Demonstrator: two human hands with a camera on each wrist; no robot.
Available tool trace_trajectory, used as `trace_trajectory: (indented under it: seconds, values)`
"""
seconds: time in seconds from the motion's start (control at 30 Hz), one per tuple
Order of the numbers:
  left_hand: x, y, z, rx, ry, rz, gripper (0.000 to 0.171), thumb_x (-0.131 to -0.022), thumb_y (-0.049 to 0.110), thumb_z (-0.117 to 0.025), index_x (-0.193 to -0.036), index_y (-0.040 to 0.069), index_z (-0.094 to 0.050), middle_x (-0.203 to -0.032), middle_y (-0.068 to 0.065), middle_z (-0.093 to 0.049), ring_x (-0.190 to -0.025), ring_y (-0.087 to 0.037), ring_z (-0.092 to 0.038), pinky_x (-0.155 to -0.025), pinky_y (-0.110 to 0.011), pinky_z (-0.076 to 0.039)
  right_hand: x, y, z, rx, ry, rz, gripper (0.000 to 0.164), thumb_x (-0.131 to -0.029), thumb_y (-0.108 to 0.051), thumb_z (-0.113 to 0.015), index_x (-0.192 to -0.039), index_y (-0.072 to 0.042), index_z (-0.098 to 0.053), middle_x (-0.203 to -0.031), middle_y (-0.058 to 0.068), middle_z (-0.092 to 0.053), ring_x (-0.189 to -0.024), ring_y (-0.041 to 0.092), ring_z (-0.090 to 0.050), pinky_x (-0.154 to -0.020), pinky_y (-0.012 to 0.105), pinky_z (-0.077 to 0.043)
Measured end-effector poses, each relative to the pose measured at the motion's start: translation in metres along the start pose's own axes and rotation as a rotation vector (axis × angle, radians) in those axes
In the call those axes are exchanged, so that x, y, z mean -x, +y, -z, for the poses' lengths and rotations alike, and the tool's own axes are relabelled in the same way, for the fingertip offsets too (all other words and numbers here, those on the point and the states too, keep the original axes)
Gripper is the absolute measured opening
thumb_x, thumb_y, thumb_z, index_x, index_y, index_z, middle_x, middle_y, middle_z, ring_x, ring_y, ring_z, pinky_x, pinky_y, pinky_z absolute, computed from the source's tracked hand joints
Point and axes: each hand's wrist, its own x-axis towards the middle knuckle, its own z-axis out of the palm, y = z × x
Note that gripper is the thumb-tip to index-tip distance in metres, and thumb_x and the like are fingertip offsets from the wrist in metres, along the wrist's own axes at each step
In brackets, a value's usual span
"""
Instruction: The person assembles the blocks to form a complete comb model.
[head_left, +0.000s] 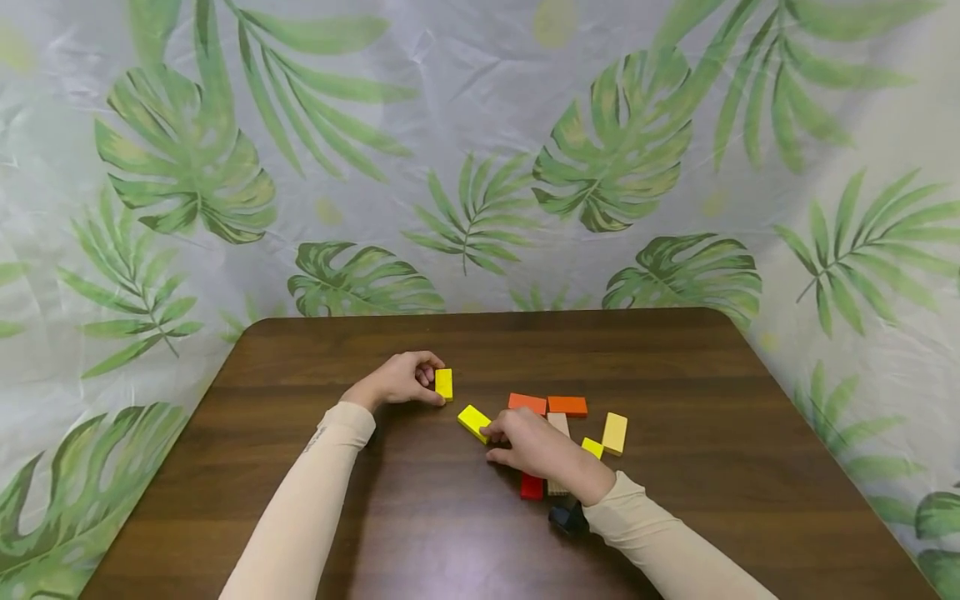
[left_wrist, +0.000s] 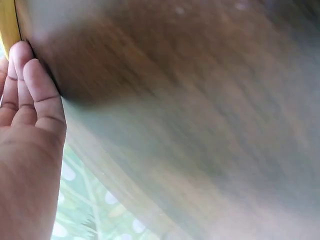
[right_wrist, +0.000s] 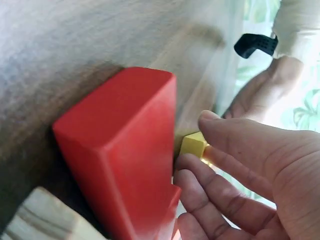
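Note:
My left hand [head_left: 405,379] pinches a small yellow block [head_left: 444,384] on the brown table, thumb at its near end and fingers at its far end. In the left wrist view only a strip of that yellow block [left_wrist: 7,25] shows beyond the fingertips. Nearer and to the right lies a second yellow block [head_left: 472,422], set at a slant. My right hand [head_left: 536,446] reaches over other blocks to it, a fingertip at its right end and the thumb apart from it. A red block [right_wrist: 120,145] stands large beside the right fingers in the right wrist view.
Under and around the right hand are two orange-red blocks [head_left: 567,407], a pale wooden block [head_left: 558,423], a red block [head_left: 532,487], a yellow block [head_left: 592,447] and a light yellow block [head_left: 615,433]. A leaf-print sheet [head_left: 480,167] hangs behind the table.

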Motion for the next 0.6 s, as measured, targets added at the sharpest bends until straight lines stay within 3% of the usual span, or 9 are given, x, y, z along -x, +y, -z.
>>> trace_trajectory:
  seconds: [0.17,0.37,0.6]
  values:
    - [0.001,-0.004,0.006,0.168,-0.042,0.037,0.056,-0.086,0.009,-0.089,-0.134,-0.001,-0.061,-0.111,-0.01,-0.059,-0.099,-0.02,-0.055,-0.088,-0.024,-0.049,-0.006,0.004,0.006,0.028,0.0,0.003,0.033,-0.09,-0.01,-0.088,-0.121,-0.002,-0.079,-0.102,0.008,-0.08,-0.09,0.02,-0.073,-0.086,0.04,-0.065]
    - [0.001,-0.008,0.009,0.199,-0.053,0.034,0.055,-0.088,0.007,-0.086,-0.135,-0.003,-0.06,-0.11,-0.008,-0.059,-0.099,-0.019,-0.055,-0.088,-0.023,-0.049,-0.015,0.01,0.015,0.064,-0.002,-0.013,0.044,-0.087,-0.01,-0.09,-0.129,-0.008,-0.075,-0.101,0.005,-0.071,-0.09,0.018,-0.063,-0.086,0.038,-0.062]
    - [0.0,-0.012,0.003,0.252,-0.056,0.053,0.054,-0.088,0.004,-0.085,-0.135,-0.002,-0.06,-0.11,-0.005,-0.059,-0.099,-0.017,-0.055,-0.089,-0.023,-0.05,-0.024,0.015,0.022,0.086,-0.048,0.002,0.056,-0.088,-0.006,-0.088,-0.141,-0.013,-0.07,-0.119,0.01,-0.067,-0.099,0.022,-0.063,-0.089,0.041,-0.06]
